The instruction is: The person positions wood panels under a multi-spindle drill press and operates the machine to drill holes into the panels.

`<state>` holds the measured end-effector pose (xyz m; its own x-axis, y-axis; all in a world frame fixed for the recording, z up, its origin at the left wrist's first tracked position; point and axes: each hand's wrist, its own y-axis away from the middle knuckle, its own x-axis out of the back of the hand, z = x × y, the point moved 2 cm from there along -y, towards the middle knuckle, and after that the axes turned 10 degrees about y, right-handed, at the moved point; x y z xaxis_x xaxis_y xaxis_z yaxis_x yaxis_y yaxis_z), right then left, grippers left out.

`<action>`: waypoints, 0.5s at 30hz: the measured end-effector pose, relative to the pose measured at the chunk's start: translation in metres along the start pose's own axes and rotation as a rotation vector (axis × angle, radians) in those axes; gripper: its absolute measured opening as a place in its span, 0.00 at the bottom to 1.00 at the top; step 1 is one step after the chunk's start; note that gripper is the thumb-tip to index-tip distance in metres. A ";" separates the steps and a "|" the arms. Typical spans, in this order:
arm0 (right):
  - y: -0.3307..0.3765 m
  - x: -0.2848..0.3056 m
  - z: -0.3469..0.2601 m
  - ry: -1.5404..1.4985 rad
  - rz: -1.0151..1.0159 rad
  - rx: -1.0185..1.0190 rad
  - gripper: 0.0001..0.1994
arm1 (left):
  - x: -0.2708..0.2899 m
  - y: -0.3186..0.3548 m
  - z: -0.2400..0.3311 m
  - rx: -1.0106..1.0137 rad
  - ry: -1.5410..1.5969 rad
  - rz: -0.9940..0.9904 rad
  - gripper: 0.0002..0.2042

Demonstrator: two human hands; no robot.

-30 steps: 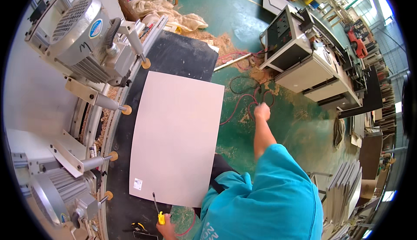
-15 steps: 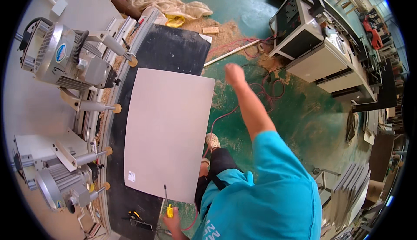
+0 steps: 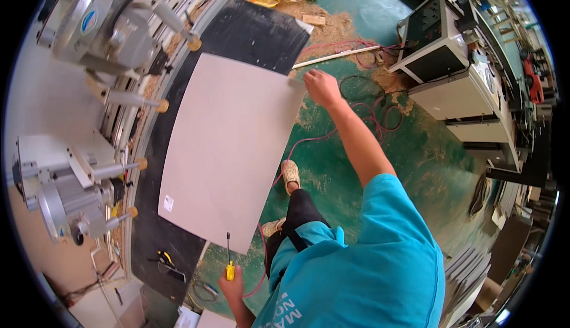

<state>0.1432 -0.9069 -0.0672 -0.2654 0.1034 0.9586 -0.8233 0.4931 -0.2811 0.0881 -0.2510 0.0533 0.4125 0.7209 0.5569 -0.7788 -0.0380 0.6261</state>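
Pale board lies on the black counter; right hand grips its far corner, left hand holds a yellow screwdriver. Likely positioning; next needs squaring.

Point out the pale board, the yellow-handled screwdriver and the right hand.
Pale board (image 3: 228, 150), head view, middle of its face.
Yellow-handled screwdriver (image 3: 229, 270), head view, yellow handle.
Right hand (image 3: 322, 87), head view, back of the hand.

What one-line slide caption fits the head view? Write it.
Right hand grips the pale panel's far corner; left hand holds a yellow-handled screwdriver.
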 end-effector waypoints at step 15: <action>0.331 0.041 -0.374 -0.206 -0.341 0.477 0.08 | 0.048 0.074 -0.206 -0.024 0.187 0.015 0.14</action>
<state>0.0471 -0.4166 -0.1034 -0.0002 -0.1843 0.9829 -0.9997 0.0242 0.0044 -0.0473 -0.0762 0.0139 0.3073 0.8368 0.4530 -0.7960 -0.0348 0.6042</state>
